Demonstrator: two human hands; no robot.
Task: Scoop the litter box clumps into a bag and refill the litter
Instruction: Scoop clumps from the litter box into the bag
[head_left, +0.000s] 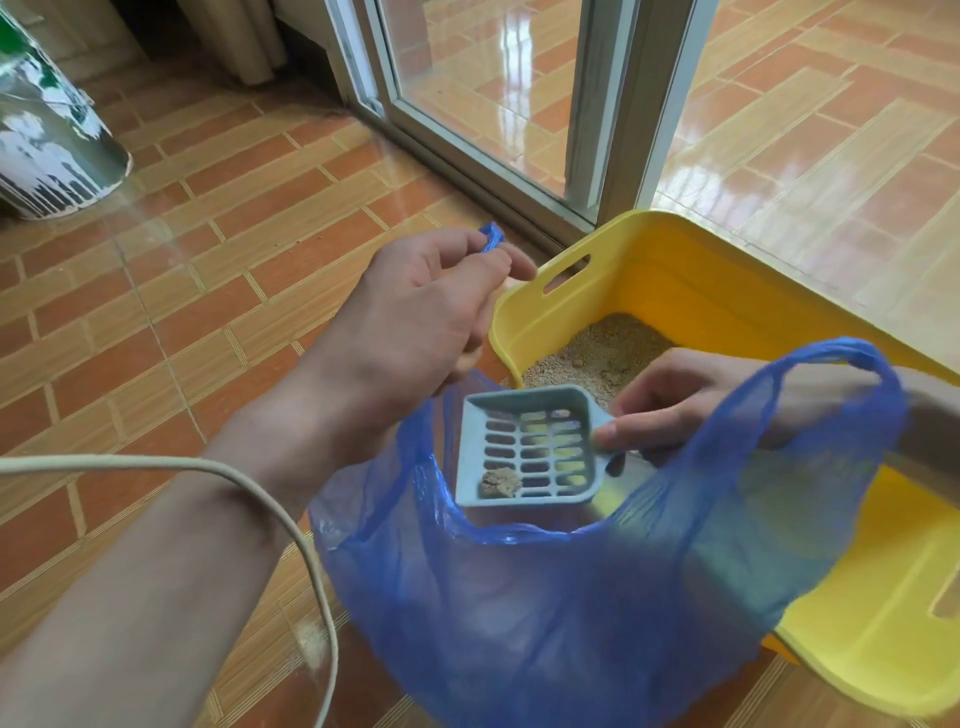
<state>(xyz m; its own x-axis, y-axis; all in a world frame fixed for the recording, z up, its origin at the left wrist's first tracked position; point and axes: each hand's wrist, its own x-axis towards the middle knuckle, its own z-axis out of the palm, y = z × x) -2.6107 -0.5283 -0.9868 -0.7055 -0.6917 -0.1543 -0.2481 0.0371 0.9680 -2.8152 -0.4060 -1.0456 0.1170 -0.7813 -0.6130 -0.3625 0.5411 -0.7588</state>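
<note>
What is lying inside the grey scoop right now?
One small clump lies in the near left corner of the scoop, held over the open blue bag. The other slots look empty. The bag's bottom is hidden by its own plastic.

There is just one camera, worn on the person's head. It looks forward and down, from close above the two arms. The wide lens bends the floor tiles (218, 249) at the edges. The left hand (415, 312) sits near the middle, and the yellow litter box (727, 291) lies toward 3 o'clock. The glass door (493, 93) is up at 12 o'clock, farther away.
</note>
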